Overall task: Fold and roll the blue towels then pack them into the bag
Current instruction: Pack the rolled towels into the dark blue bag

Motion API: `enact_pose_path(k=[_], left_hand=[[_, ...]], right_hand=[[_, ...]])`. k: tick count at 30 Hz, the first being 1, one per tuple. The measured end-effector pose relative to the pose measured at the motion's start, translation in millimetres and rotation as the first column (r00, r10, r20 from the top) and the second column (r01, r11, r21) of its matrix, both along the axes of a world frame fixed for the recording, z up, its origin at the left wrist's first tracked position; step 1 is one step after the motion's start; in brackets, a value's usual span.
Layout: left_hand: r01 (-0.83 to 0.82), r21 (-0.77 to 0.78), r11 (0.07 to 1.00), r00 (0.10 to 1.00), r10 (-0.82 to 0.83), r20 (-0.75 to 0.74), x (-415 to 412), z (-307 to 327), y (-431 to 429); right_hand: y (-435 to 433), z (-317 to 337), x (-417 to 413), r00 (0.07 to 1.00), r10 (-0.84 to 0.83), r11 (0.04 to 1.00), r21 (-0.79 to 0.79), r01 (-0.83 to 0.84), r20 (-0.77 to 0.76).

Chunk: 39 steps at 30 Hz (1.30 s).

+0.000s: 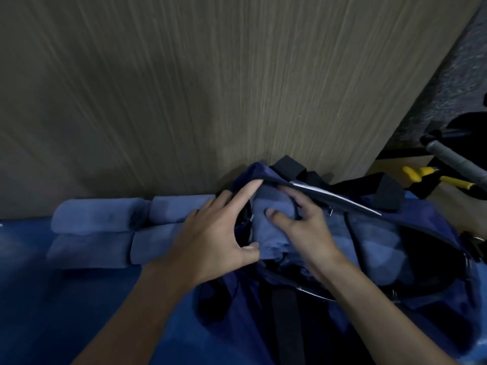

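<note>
gripping the rolled towel (271,229) in the bag (427,217), right hand (305,233) curls; left hand (210,238) touches open-fingered.

No lettering, label, brand mark, number or sign can be read. The dark blue bag (427,219), the blue towels (92,217) and the wood-grain panel (210,88) behind them show only plain, blurred surfaces.
</note>
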<state>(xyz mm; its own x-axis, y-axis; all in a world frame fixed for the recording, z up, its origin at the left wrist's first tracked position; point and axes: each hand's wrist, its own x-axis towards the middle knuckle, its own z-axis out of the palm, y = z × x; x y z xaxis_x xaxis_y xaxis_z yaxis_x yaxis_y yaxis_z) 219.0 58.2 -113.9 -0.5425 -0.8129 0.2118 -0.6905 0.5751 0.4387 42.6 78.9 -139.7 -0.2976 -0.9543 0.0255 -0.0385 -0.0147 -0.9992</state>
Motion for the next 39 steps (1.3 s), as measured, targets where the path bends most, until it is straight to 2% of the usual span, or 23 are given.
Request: enact_pose_path(k=[3,6,8,11,12,15,17,19,22,24,25,27,29,32,36,39], left_hand=[[0.018,0.083,0.996,0.999,-0.015,-0.031,1,2,-2],[0.02,0.091,0.996,1.0,-0.017,-0.025,2,1,-2],[0.022,0.098,0.995,0.999,-0.018,-0.045,2,1,-1],[0.019,0.099,0.995,0.998,-0.013,-0.062,3,2,-1],[0.015,0.101,0.995,0.997,-0.007,-0.071,3,3,-1],[0.007,0.109,0.994,0.998,0.0,-0.063,4,3,-2],[-0.002,0.112,0.994,0.998,0.009,-0.057,5,3,-2],[-0.007,0.115,0.993,0.998,0.014,-0.062,4,3,-1],[-0.011,0.113,0.993,0.998,0.017,-0.058,4,3,0],[-0.01,0.119,0.993,0.998,0.017,-0.06,3,3,0],[-0.008,0.124,0.992,0.998,0.015,-0.058,3,2,0],[-0.004,0.134,0.991,0.999,0.011,-0.045,3,2,0],[-0.003,0.154,0.988,0.999,0.008,-0.035,4,2,0],[-0.002,0.18,0.984,0.999,0.011,-0.052,6,0,0],[0.02,0.172,0.985,0.995,-0.002,-0.104,8,-5,2],[0.108,0.135,0.985,0.976,-0.08,-0.2,15,-2,11]], right_hand=[[-4,-5,4,0.988,0.049,0.997,0.071,-0.04,-0.144],[-8,-6,6,0.935,0.135,0.978,0.194,-0.074,-0.329],[-11,-5,5,0.939,0.111,0.98,0.194,-0.049,-0.325],[-16,-5,9,0.986,0.02,0.997,0.082,-0.007,-0.166],[-19,-8,10,0.981,0.027,0.997,0.074,-0.013,-0.193],[-23,-22,7,0.895,0.134,0.977,0.205,-0.049,-0.424],[-23,-26,6,0.876,0.159,0.962,0.273,-0.033,-0.455],[-19,-25,6,0.841,0.131,0.97,0.242,0.0,-0.526],[-7,-21,9,0.666,-0.008,0.994,0.069,0.09,-0.746],[-2,-20,12,0.621,-0.035,0.999,-0.008,0.046,-0.783],[-1,-22,13,0.603,-0.015,1.0,-0.006,0.017,-0.797],[-3,-28,11,0.567,0.091,0.995,0.097,-0.019,-0.819],[-4,-33,8,0.564,0.17,0.982,0.186,-0.029,-0.808],[-4,-33,7,0.602,0.183,0.978,0.205,-0.032,-0.777],[7,-23,8,0.617,0.085,0.993,0.119,0.014,-0.782],[25,-15,11,0.675,0.0,1.0,0.008,0.009,-0.738]])
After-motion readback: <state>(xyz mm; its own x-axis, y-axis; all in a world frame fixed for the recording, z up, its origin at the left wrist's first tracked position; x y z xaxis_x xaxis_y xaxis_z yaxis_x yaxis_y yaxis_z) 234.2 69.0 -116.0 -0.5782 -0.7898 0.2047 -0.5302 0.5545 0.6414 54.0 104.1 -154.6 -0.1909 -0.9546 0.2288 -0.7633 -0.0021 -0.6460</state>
